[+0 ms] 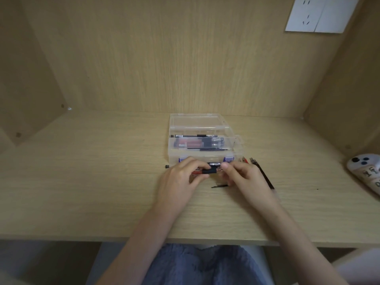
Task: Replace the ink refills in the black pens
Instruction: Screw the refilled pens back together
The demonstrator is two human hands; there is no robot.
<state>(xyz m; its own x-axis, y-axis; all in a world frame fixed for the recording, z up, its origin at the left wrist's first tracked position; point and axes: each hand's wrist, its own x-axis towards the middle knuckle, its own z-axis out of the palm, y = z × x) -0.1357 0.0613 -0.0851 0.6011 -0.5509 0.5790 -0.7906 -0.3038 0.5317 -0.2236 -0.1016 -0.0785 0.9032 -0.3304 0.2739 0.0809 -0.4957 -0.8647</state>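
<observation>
Left hand point(181, 177) and right hand point(240, 175) each pinch one end of a black pen point(209, 171); beyond the grip, a clear box point(201, 140); beneath it, a refill point(219, 186).

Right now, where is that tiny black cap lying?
The cap lies alone on the desk, just left of the left hand, near the clear box's front left corner.

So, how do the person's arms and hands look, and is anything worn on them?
Both forearms are bare: no sleeves show. The left hand and right hand carry no gloves, and no rings, watch or bracelets can be seen. Lower down, blue fabric covers the lap.
</observation>
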